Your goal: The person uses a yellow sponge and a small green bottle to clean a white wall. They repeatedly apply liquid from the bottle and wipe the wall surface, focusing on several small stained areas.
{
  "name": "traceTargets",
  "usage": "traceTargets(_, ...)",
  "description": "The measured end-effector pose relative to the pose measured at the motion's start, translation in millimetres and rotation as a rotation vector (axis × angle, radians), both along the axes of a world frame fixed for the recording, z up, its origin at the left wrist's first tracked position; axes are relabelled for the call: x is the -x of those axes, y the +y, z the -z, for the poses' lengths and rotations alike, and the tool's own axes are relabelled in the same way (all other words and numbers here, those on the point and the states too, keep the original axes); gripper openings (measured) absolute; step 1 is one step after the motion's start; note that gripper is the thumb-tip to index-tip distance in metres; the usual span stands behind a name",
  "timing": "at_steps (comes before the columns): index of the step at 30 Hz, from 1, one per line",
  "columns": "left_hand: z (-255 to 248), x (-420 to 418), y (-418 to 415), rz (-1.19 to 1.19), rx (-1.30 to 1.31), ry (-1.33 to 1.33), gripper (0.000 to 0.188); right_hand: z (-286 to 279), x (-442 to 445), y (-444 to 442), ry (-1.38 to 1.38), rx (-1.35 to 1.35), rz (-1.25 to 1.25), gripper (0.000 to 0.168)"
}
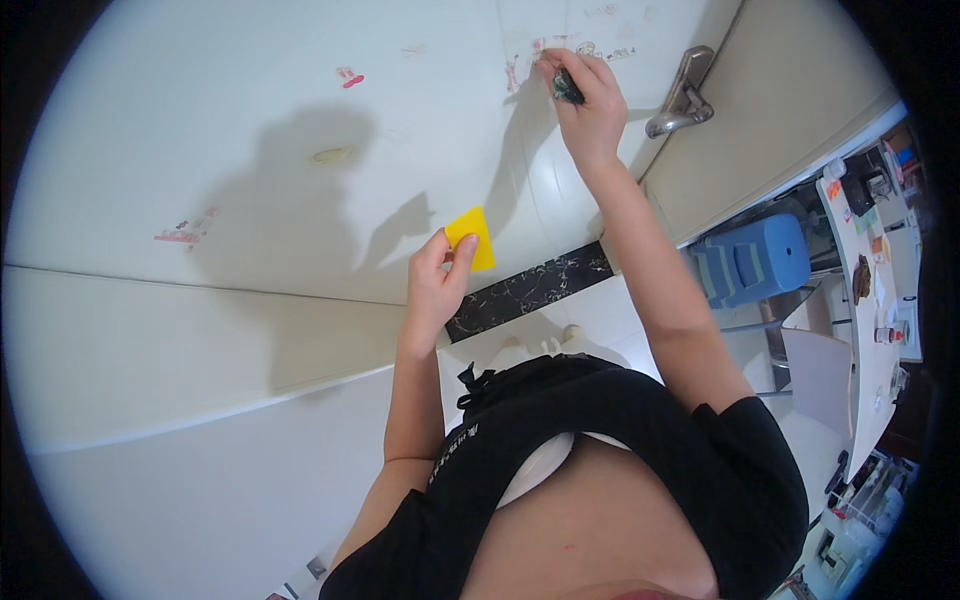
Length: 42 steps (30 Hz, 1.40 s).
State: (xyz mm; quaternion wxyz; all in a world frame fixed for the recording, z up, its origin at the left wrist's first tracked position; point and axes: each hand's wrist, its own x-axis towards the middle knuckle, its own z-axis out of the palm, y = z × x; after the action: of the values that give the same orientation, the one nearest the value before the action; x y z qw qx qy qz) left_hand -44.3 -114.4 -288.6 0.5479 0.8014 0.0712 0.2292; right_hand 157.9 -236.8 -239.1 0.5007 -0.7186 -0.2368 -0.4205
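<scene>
My left hand [439,281] grips a flat yellow card-like scraper [477,238] between thumb and fingers, in front of the lower part of a white door [435,97]. Higher up, my right hand [592,101] is closed around a small dark green and black object [568,86], of which only one end shows; its kind I cannot tell. The right fingertips are at a group of partly worn stickers [537,46] on the door. A pink-red sticker remnant [349,76], a yellowish patch [331,155] and another faded sticker [180,235] mark the door further left.
A metal door handle [686,101] sits right of my right hand. Below the door runs a black marbled threshold [532,289]. At the right stand a blue plastic stool [776,255], a chair [817,375] and a white table [874,360] bearing several small items.
</scene>
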Motion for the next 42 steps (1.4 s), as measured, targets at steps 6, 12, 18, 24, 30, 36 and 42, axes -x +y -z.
traceTargets(6,-0.6,-1.4,2.6,-0.004,-0.027,0.017,0.02,8.3,-11.8,2.1,-0.105,-0.033,-0.05,0.018)
traceTargets(12,-3.5,1.3,1.1,-0.02,-0.017,0.023,0.02,11.7,-14.7,-1.6,-0.13,-0.033,0.015,0.023)
traceTargets(18,-6.3,0.4,1.1,0.022,-0.035,0.081,0.019,17.1,-9.2,-1.0,-0.072,0.03,-0.022,0.019)
traceTargets(24,-15.8,0.8,1.2,-0.007,-0.055,0.072,0.019,19.3,15.0,-4.4,0.191,-0.021,-0.213,0.015)
traceTargets(30,-8.1,-2.6,-2.5,-0.034,-0.053,0.037,0.019,30.0,24.4,-23.2,0.625,0.002,-0.399,0.022)
traceTargets(36,-7.9,-6.4,-14.5,-0.016,-0.056,0.075,0.019,59.2,38.2,-47.9,0.901,-0.03,-0.642,0.032)
traceTargets(42,-23.7,-29.0,-14.5,-0.056,-0.268,-0.006,0.018,41.1,48.4,-83.1,0.866,-0.189,-0.802,0.022)
